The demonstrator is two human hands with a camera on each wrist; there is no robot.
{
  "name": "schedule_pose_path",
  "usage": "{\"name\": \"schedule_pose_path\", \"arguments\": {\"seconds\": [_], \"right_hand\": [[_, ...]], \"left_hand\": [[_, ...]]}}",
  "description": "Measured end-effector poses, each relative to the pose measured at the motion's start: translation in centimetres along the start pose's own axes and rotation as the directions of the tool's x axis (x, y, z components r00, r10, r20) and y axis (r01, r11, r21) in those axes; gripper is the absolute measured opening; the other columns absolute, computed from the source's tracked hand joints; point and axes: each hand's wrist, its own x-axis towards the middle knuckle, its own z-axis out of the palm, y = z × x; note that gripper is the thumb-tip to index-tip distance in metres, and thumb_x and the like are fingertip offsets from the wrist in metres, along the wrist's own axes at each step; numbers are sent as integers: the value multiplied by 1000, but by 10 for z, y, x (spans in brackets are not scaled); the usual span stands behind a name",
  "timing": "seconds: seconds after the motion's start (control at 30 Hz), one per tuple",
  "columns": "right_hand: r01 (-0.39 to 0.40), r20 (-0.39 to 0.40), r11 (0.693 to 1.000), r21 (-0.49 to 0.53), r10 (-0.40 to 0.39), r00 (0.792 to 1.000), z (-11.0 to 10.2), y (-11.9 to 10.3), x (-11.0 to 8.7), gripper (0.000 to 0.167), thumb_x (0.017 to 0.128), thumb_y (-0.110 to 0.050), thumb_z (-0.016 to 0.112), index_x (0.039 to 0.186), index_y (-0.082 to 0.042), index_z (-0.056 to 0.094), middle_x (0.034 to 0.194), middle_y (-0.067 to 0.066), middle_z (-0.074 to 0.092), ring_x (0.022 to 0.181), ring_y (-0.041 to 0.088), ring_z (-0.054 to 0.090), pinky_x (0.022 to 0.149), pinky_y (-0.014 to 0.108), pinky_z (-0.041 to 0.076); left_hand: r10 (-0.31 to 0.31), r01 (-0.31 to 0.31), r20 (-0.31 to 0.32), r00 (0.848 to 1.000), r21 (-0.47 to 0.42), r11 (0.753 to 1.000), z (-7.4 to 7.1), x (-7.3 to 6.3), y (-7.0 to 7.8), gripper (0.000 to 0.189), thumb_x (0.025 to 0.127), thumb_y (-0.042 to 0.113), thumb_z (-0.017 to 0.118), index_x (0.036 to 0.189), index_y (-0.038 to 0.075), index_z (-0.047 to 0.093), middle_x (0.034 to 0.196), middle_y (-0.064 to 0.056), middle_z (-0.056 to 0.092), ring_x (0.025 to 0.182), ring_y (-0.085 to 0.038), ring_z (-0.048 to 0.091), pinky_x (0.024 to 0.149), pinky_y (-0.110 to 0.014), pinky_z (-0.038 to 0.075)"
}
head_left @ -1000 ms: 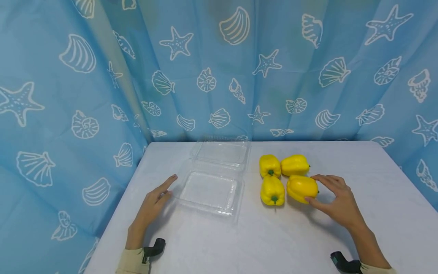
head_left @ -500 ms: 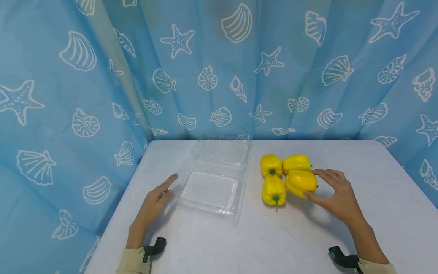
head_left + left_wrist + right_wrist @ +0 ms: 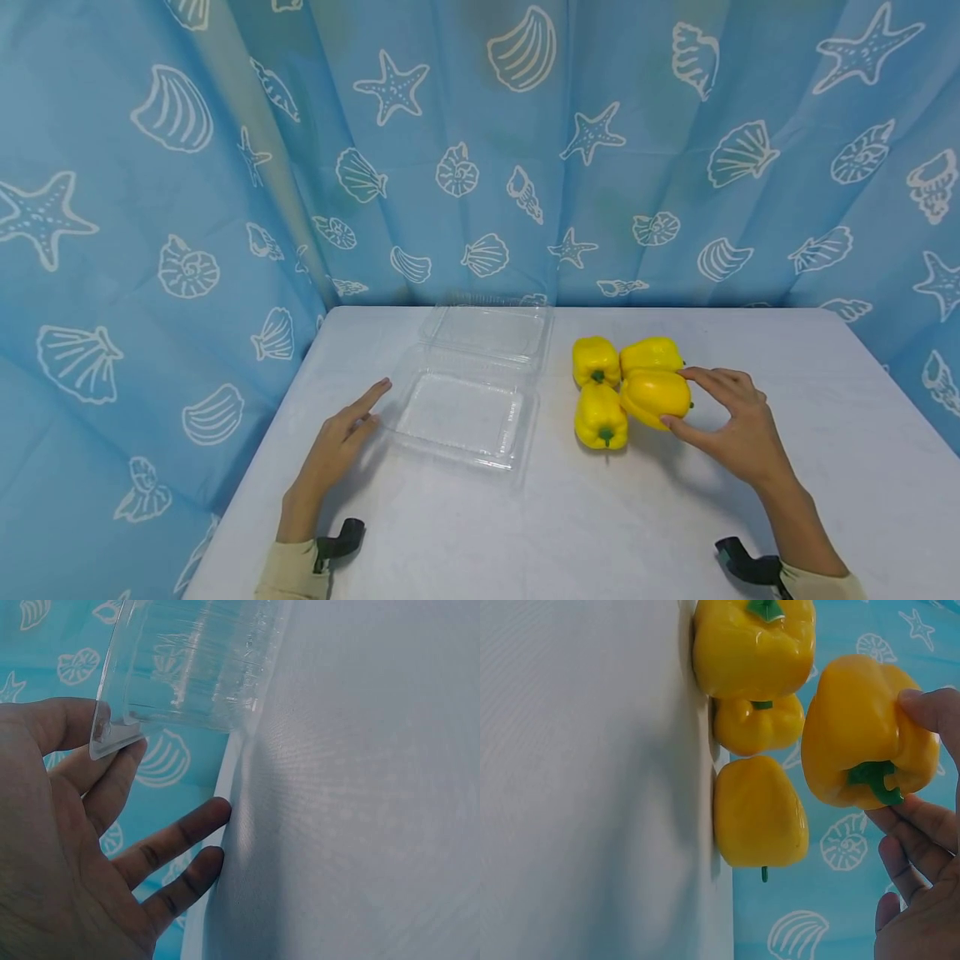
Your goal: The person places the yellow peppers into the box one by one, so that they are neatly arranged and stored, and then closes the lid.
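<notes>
My right hand pinches a yellow bell pepper between thumb and fingers. In the right wrist view this pepper hangs apart from the tabletop, its green stem toward the camera. Three more yellow bell peppers lie on the table: one at the back left, one at the back right and one in front. My left hand holds the left rim of a clear plastic clamshell container. In the left wrist view, thumb and fingertips pinch the container's corner, while two other fingers extend toward the table.
The container's lid lies folded back behind its base. A white cloth covers the table. A blue curtain with shell and starfish prints hangs at the back and left. Black devices are strapped to both wrists.
My right hand has lifted the pepper and carried it slightly back and left, so it now overlaps the back right pepper in the head view. The left hand stays on the container.
</notes>
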Motion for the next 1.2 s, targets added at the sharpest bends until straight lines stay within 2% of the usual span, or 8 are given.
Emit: {"name": "schedule_pose_path", "arguments": {"seconds": [0.33, 0.87, 1.2], "right_hand": [[5, -9, 1000, -3, -5, 1000, 3, -8, 3, 66, 69, -23, 93, 128, -11, 67, 128, 18, 64, 112, 33, 44, 84, 59, 32], [36, -17, 999, -18, -36, 999, 15, -20, 9, 64, 69, -23, 92, 125, -8, 66, 125, 19, 64, 110, 33, 44, 84, 56, 30], [47, -25, 999, -16, -47, 999, 21, -24, 11, 64, 68, -24, 92, 125, -8, 67, 121, 18, 66, 109, 32, 44, 84, 55, 29]], "left_hand": [[4, -4, -6, 1000, 5, 1000, -1, 0, -1, 49, 105, 13, 50, 153, 20, 44, 156, 1, 41, 141, -25, 40, 107, -54, 37], [-4, 4, 0, 1000, 6, 1000, -2, -1, -1, 48, 106, 15, 50, 153, 20, 43, 156, 2, 40, 141, -25, 40, 107, -54, 37], [16, -16, 1, 1000, 11, 1000, 1, 0, -2, 49, 105, 13, 50, 153, 18, 43, 156, 0, 41, 141, -24, 40, 108, -51, 37]]}}
